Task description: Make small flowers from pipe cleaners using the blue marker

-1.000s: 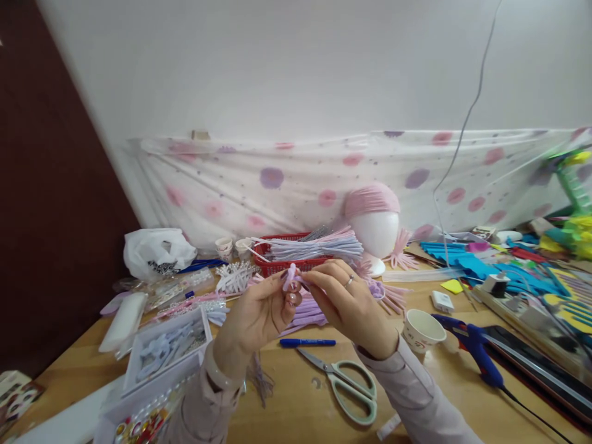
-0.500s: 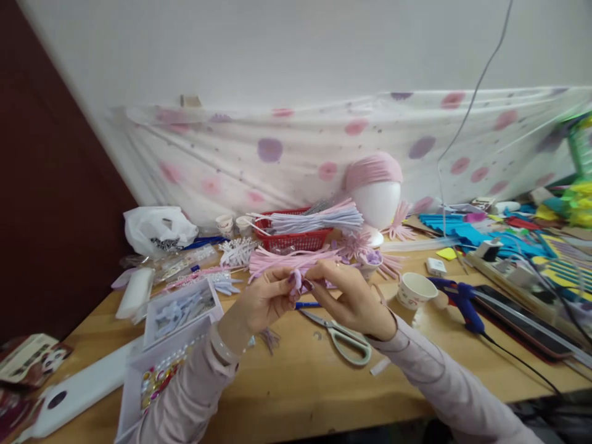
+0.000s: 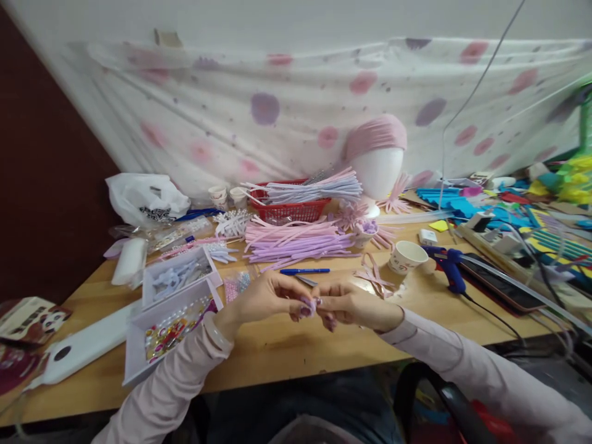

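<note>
My left hand (image 3: 268,298) and my right hand (image 3: 355,306) meet fingertip to fingertip above the front of the table. Pinched between them is a small curled piece of lilac pipe cleaner (image 3: 311,304), mostly covered by the fingers. Both hands are closed on it. Just behind them lie a blue pen (image 3: 305,271) and scissors, of which only part of the blades (image 3: 305,281) shows. Farther back is a pile of lilac pipe cleaners (image 3: 300,248) beside pink ones (image 3: 287,232). A paper cup (image 3: 365,238) holds lilac bits.
Left of my hands stand white boxes of beads (image 3: 134,348) and pale pieces. A glue gun (image 3: 451,268) with its cord lies right, by a paper cup (image 3: 407,258) and a phone (image 3: 504,283). Behind are a red basket (image 3: 289,211) and a foam head (image 3: 379,169).
My view has tilted down. Both hands have come lower and nearer the table's front edge, still pinching the lilac piece, and now cover most of the scissors.
</note>
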The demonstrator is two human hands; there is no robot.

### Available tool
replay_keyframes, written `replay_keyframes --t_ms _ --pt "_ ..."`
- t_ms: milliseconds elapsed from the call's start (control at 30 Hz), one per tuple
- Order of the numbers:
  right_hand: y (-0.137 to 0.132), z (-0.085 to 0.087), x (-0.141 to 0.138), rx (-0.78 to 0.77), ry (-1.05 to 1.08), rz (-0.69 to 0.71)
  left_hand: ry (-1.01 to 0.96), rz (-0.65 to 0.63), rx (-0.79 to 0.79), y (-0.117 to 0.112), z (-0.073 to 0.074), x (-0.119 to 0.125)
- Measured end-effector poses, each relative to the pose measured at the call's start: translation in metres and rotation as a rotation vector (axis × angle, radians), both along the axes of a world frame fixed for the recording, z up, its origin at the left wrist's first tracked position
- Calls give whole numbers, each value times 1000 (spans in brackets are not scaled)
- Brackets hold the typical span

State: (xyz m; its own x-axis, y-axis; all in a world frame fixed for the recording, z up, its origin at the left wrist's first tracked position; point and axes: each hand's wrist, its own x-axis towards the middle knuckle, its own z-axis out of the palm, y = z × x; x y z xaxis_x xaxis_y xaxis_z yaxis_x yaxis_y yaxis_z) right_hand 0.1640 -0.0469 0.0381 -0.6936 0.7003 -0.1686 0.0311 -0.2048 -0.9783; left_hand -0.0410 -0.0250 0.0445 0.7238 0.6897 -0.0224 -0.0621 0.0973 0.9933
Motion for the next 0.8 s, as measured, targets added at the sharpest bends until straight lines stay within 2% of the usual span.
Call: replay_keyframes --t_ms 100,167,233,300,433,500,600,633,700,800 --pt "-1 -3 4 803 -288 -236 -192 236 -273 -5 -21 8" --pt "0 -8 6 1230 -446 -280 -278 276 -441 -11 -32 14" --pt "1 -14 5 1491 -548 -274 -314 287 -554 -17 -38 19" --pt "3 -20 4 1624 -624 -286 -333 309 -610 -20 -41 22" --pt "7 -24 3 1703 -688 -336 -359 342 -630 -20 -44 22" --pt "8 -24 4 1736 -674 -265 -349 334 -631 -18 -44 21" --pt "8 -21 6 1753 -657 -82 -283 290 -611 -13 -42 17" --pt "7 -19 6 1715 -648 -36 -251 266 -591 -11 -41 15" --pt "3 -14 6 1544 -606 38 -186 202 -528 -6 -40 11" --pt "0 -4 4 1127 -448 135 -102 93 -424 0 -41 5"
